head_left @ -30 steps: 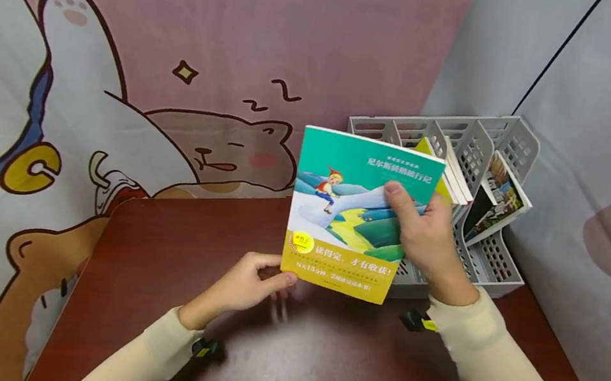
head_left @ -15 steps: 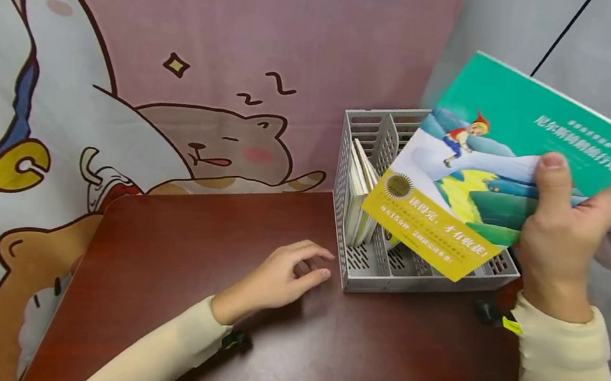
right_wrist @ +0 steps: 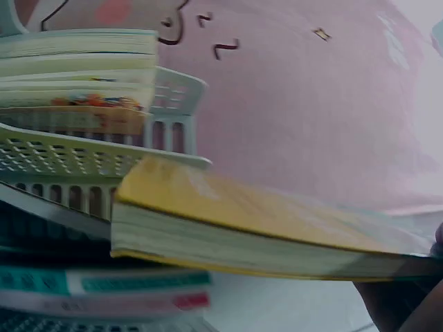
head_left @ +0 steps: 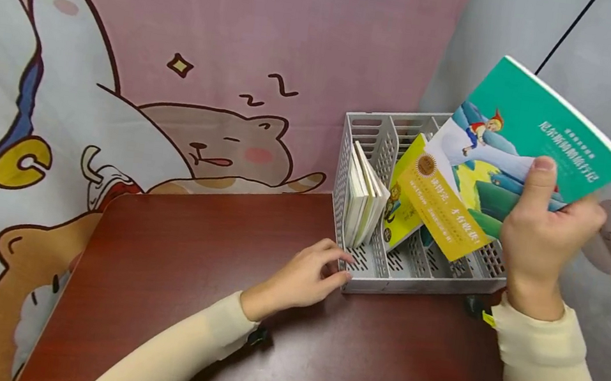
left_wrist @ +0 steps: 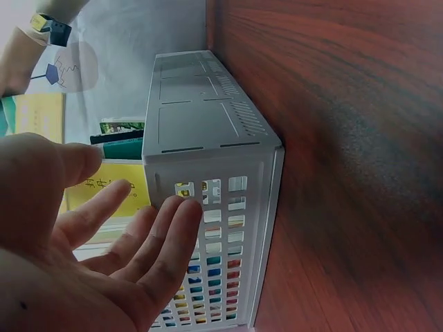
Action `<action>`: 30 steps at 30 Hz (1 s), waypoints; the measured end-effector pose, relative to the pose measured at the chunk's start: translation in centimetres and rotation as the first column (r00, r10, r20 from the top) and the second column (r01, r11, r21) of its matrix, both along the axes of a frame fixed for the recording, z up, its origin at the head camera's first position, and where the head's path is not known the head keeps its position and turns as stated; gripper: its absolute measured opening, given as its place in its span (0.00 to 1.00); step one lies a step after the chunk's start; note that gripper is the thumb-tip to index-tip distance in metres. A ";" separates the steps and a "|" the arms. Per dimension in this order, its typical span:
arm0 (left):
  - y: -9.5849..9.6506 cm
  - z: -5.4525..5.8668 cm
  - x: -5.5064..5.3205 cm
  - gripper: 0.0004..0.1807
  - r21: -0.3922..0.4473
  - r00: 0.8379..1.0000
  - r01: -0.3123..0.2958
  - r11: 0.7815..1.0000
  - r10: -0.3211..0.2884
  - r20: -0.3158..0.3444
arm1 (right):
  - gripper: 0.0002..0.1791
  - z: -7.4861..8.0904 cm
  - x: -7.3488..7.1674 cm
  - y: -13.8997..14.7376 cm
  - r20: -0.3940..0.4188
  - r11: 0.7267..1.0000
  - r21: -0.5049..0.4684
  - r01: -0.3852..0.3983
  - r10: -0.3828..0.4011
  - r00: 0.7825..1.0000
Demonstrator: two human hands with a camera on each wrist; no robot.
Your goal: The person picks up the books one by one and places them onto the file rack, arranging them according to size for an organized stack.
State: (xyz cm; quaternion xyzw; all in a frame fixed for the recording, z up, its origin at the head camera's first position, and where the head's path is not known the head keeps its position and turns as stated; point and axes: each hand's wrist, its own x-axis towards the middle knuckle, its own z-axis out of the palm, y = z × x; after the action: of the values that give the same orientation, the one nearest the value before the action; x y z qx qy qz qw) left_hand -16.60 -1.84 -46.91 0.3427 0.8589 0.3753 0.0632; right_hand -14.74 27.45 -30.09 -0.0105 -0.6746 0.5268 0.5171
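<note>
My right hand [head_left: 541,247] grips a paperback book [head_left: 512,115] by its right edge, thumb on the front cover. The book has a teal top, a picture of a child riding a white goose, and a yellow lower band. It is tilted above the right part of a grey desktop file organizer [head_left: 426,287]. In the right wrist view the book's page edges [right_wrist: 242,242] show. My left hand [head_left: 302,277] is at the organizer's front left corner, fingers loosely bent. In the left wrist view its fingers [left_wrist: 176,232] overlap the perforated side wall; contact is unclear.
Several thin books [head_left: 364,205] stand in the organizer's left compartment. A yellow book [head_left: 405,197] leans in the compartment beside it, and the held book hides part of the rest. Printed cloth [head_left: 302,36] hangs behind the dark red table [head_left: 187,252].
My right hand carried the book from the middle to the right, tilting it over the organizer. My left hand let go of the book and moved right to the organizer's corner.
</note>
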 end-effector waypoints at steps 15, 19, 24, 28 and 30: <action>-0.7 0.1 0.5 0.14 0.002 0.998 0.050 0.999 -0.050 0.036 | 0.18 -6.2 -5.9 -2.0 0.126 0.971 0.216 0.100 -0.129 0.984; -0.7 -0.1 0.6 0.13 0.004 0.997 0.060 0.998 -0.060 0.042 | 0.20 -6.9 -6.2 -2.5 0.171 0.955 0.277 0.101 -0.153 0.973; -0.8 -0.1 0.5 0.11 0.011 0.997 0.072 0.997 -0.072 0.025 | 0.25 -6.9 -6.4 -2.7 0.208 0.930 0.358 0.080 -0.163 0.964; -0.9 -0.1 0.3 0.11 0.022 0.997 0.072 0.997 -0.072 0.032 | 0.27 -7.2 -7.0 -2.9 0.264 0.924 0.378 0.054 -0.164 0.950; -0.9 -0.1 0.3 0.11 0.023 0.997 0.071 0.997 -0.072 0.038 | 0.27 -7.3 -7.4 -2.9 0.286 0.916 0.397 0.051 -0.177 0.942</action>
State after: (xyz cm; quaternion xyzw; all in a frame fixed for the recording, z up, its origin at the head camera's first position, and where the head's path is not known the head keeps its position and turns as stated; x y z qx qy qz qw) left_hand -16.30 -2.78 -46.99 0.3665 0.8406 0.3887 0.0897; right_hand -22.09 24.56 -37.44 -0.0330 -0.8368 0.3443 0.4244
